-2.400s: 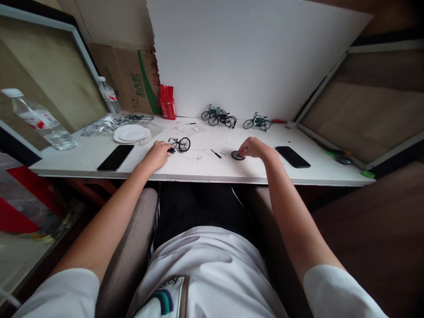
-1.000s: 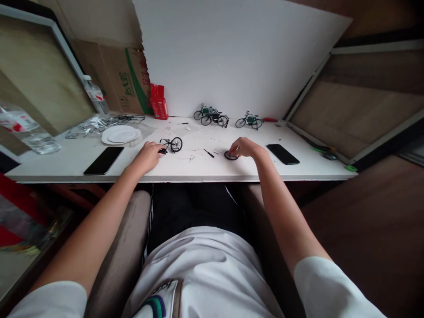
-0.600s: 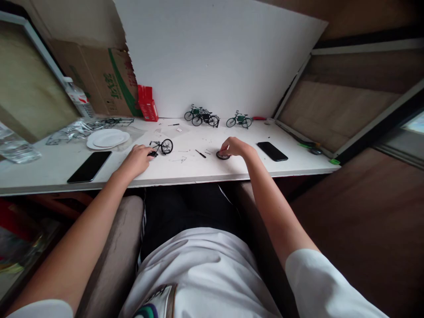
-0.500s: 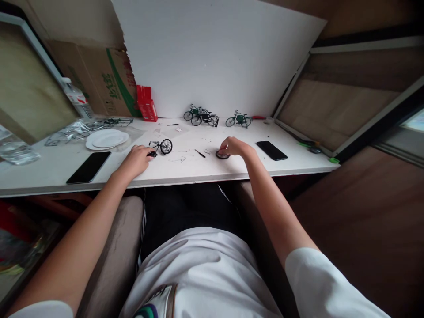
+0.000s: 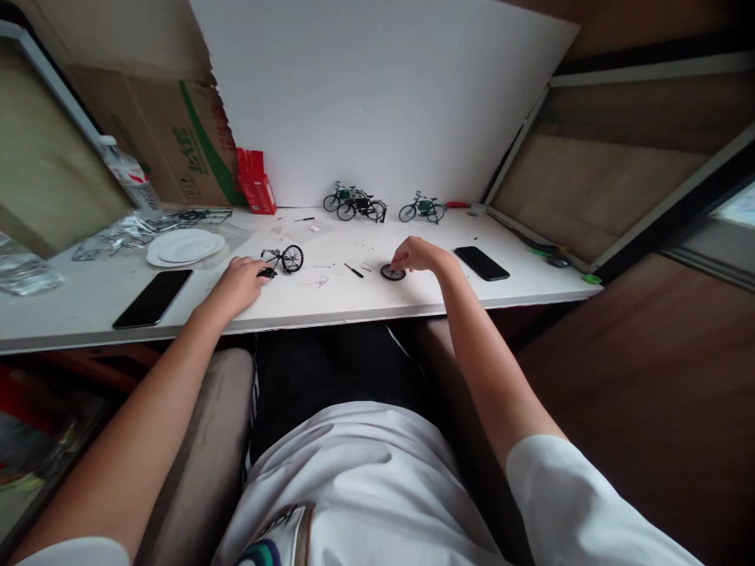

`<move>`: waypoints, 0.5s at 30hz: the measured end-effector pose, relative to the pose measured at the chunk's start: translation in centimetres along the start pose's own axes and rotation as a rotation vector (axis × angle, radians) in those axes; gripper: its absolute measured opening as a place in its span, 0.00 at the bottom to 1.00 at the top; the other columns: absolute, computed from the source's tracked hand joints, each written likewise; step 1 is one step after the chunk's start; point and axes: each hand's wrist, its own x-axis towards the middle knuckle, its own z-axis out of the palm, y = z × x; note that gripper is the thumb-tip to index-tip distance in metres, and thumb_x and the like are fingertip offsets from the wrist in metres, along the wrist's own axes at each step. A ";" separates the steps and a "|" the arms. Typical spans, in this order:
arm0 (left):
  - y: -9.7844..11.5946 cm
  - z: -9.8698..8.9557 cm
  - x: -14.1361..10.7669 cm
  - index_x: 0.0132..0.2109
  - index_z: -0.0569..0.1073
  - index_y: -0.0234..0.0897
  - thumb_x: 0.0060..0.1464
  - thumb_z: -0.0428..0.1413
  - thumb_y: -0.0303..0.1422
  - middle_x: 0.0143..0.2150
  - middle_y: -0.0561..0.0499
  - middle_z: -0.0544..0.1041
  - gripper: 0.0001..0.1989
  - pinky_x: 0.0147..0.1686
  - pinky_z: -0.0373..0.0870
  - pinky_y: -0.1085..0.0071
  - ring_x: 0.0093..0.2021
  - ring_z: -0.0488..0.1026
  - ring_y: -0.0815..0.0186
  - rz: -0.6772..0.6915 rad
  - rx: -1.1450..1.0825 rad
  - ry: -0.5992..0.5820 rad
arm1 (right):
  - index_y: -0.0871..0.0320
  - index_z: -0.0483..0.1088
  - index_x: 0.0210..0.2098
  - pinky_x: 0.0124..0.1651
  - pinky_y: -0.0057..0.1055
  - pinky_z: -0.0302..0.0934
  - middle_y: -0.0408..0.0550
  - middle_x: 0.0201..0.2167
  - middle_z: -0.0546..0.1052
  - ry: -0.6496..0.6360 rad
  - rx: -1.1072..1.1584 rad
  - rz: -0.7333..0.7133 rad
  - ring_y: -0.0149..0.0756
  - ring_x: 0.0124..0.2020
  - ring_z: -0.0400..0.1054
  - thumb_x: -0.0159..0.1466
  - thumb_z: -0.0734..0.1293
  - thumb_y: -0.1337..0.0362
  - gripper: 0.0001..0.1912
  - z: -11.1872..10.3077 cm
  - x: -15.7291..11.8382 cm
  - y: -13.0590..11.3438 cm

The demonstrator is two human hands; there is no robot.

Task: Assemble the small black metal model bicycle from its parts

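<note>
If the left hand [image 5: 241, 284], clamped on the small bicycle [image 5: 292, 259] at centre-left, slips, that may topple—right hand [image 5: 416, 255] at the wheel [image 5: 389, 274], hold unclear.

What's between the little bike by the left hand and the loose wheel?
In the head view, a slim dark tool and some thin loose pieces lie between the bike and the wheel.

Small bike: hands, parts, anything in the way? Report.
Left hand at bike. Right hand at loose wheel, lying flat. Screwdriver between bike and wheel.
</note>
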 end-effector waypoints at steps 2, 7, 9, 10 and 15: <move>0.0 0.1 0.0 0.58 0.79 0.34 0.63 0.52 0.34 0.54 0.37 0.81 0.21 0.67 0.66 0.53 0.59 0.73 0.47 -0.001 -0.002 0.003 | 0.59 0.85 0.44 0.32 0.27 0.64 0.52 0.38 0.86 0.015 -0.016 -0.002 0.31 0.28 0.74 0.64 0.75 0.63 0.10 0.1 -0.1 -0.2; -0.2 0.2 0.0 0.58 0.79 0.35 0.63 0.52 0.34 0.54 0.37 0.81 0.21 0.67 0.66 0.52 0.59 0.72 0.47 -0.004 -0.022 0.004 | 0.58 0.86 0.42 0.32 0.27 0.63 0.50 0.35 0.86 0.047 -0.060 -0.026 0.33 0.30 0.75 0.63 0.74 0.66 0.09 0.3 0.0 -0.2; -0.2 0.2 0.0 0.58 0.79 0.35 0.63 0.52 0.34 0.54 0.37 0.80 0.21 0.67 0.66 0.52 0.59 0.72 0.47 -0.003 -0.029 0.008 | 0.58 0.86 0.41 0.31 0.27 0.62 0.49 0.35 0.86 0.051 -0.070 -0.027 0.34 0.31 0.76 0.63 0.74 0.66 0.08 0.3 0.2 0.0; -0.2 0.2 0.0 0.58 0.79 0.36 0.63 0.52 0.34 0.54 0.37 0.80 0.21 0.67 0.66 0.52 0.59 0.71 0.47 -0.004 -0.031 0.011 | 0.57 0.86 0.41 0.32 0.27 0.62 0.48 0.34 0.86 0.053 -0.073 -0.024 0.34 0.31 0.76 0.63 0.74 0.66 0.08 0.3 0.4 0.1; -0.1 0.2 -0.1 0.58 0.79 0.36 0.64 0.52 0.34 0.53 0.38 0.81 0.20 0.67 0.66 0.53 0.59 0.72 0.47 -0.006 -0.035 0.019 | 0.56 0.86 0.40 0.34 0.27 0.65 0.49 0.34 0.86 0.048 -0.056 -0.012 0.35 0.32 0.77 0.61 0.76 0.63 0.08 0.3 0.7 0.5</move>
